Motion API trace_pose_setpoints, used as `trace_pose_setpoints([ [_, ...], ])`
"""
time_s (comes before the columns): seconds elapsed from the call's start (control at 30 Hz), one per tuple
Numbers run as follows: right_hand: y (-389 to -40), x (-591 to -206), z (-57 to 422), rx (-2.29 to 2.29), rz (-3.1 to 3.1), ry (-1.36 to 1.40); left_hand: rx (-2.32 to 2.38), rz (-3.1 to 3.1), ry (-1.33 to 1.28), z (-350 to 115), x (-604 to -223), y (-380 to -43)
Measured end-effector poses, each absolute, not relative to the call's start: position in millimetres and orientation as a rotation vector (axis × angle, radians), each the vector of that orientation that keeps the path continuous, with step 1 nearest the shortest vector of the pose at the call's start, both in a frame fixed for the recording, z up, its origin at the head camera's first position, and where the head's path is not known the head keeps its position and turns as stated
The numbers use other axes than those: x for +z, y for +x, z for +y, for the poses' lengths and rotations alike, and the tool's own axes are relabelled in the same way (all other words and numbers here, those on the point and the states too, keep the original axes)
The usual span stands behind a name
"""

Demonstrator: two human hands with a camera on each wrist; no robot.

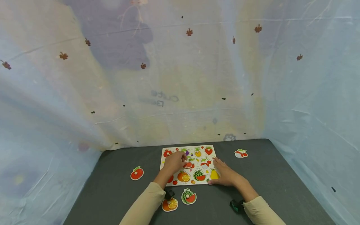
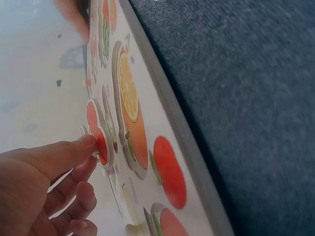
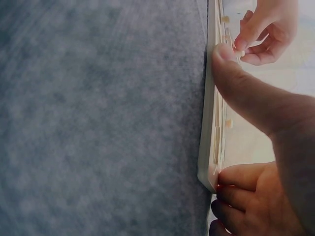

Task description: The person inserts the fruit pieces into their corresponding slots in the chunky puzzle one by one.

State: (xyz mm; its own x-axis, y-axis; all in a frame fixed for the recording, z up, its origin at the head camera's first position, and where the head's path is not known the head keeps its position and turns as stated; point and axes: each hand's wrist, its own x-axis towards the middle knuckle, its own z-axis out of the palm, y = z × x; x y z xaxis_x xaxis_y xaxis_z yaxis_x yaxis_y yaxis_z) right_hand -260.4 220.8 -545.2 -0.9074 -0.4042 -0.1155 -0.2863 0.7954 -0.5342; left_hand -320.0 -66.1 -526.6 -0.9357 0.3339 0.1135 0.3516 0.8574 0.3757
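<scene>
A white fruit puzzle board (image 1: 175, 183) lies on the dark table, printed with colorful fruits. My left hand (image 1: 175, 162) is over its middle, thumb and forefinger pinching a red fruit puzzle piece (image 2: 102, 142) by its small knob. In the left wrist view the piece is tilted close over the board, beside the orange picture (image 2: 134, 113); the other fingers are loosely bent. My right hand (image 1: 226, 174) rests spread around the board's near right corner. Its thumb (image 3: 231, 61) lies along the near edge, and the fingers touch the right edge.
Loose knobbed pieces lie around the board: a red apple-like piece (image 1: 137, 173) to the left, an orange piece (image 1: 166, 207) and a watermelon piece (image 1: 188, 197) in front, and a red-and-white piece with green leaves (image 1: 241, 153) to the right. A patterned curtain (image 1: 180, 125) hangs behind the table.
</scene>
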Motion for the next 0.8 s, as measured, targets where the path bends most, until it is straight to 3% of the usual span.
trace_pose_setpoints([
  [0.8, -257.9, -543.3, 220.7, -0.804, 2.761, -0.537, -0.529, -3.013, -0.554, -49.6, -529.3, -320.9],
])
